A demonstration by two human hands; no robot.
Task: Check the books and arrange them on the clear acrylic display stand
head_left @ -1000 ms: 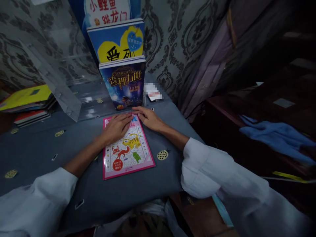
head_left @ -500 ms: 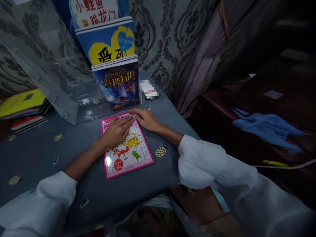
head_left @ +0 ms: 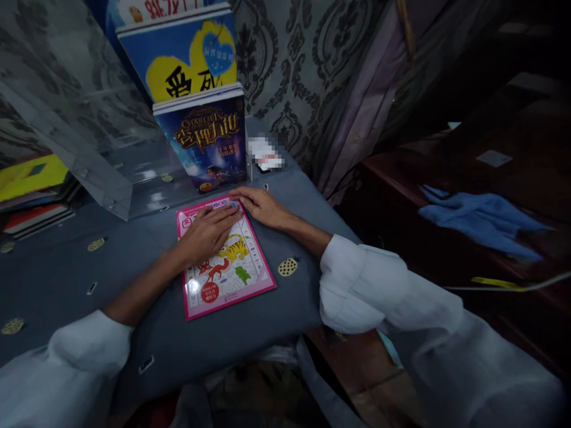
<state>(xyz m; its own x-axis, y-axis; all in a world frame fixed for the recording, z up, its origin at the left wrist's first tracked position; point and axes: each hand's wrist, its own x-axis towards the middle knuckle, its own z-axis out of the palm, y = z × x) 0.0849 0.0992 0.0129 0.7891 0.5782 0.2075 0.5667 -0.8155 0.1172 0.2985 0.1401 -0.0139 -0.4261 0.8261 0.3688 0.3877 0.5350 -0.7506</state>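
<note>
A pink-bordered children's book [head_left: 241, 292], its cover showing a yellow tiger and a red fox, lies flat on the grey cloth. My left hand [head_left: 209, 235] rests palm down across the upper part of the cover, fingers stretched toward the top right corner. At that corner, my right hand [head_left: 263, 208] touches the book's edge with its fingertips, fingers extended and the wrist on the cloth. Neither hand grips the book. Part of the cover's title is hidden under my left hand.
Behind the book, a clear stand holds a dark blue book [head_left: 207, 142] and a blue-and-yellow book [head_left: 178, 59]. More books [head_left: 35, 184] lie stacked at the left. A blurred white item [head_left: 265, 153] sits right of the stand. A blue cloth [head_left: 482, 217] lies on a dark red surface.
The view has shifted slightly, so the stand and its books appear further left and higher. Both hands keep nearly the same place on the pink book.
</note>
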